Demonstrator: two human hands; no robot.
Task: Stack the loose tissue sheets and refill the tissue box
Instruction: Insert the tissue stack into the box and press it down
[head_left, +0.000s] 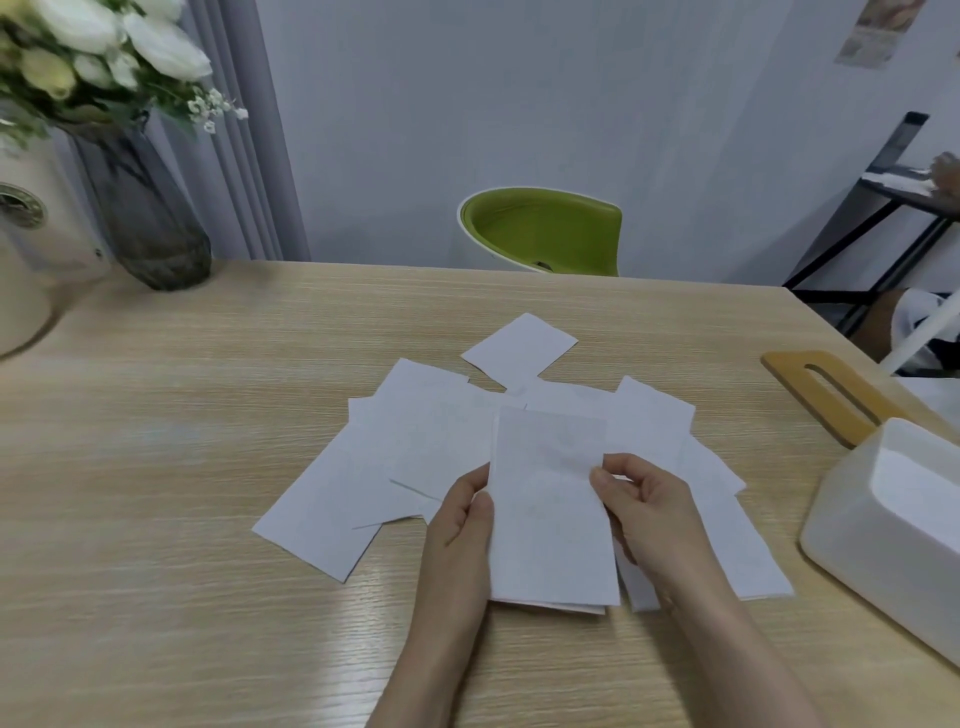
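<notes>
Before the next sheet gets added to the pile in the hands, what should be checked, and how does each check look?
1. Left hand grips the stack at its left edge: ok.
2. Right hand pinches its right edge: ok.
3. Stack edges squared: not ok, lower sheets peek out at the bottom.
4. Loose sheets within reach on the table: ok.
5. Tissue box open, wooden lid off beside it: ok.
6. Number of sheets in the stack: cannot tell.

We see loose sheets (415, 452) spread in the middle of the surface (182, 545). On top of them, near us, sits a small stack (550, 519). The open box (893, 525) stands to the right, its lid (826, 392) just behind it. A vase (145, 218) stands far left.
</notes>
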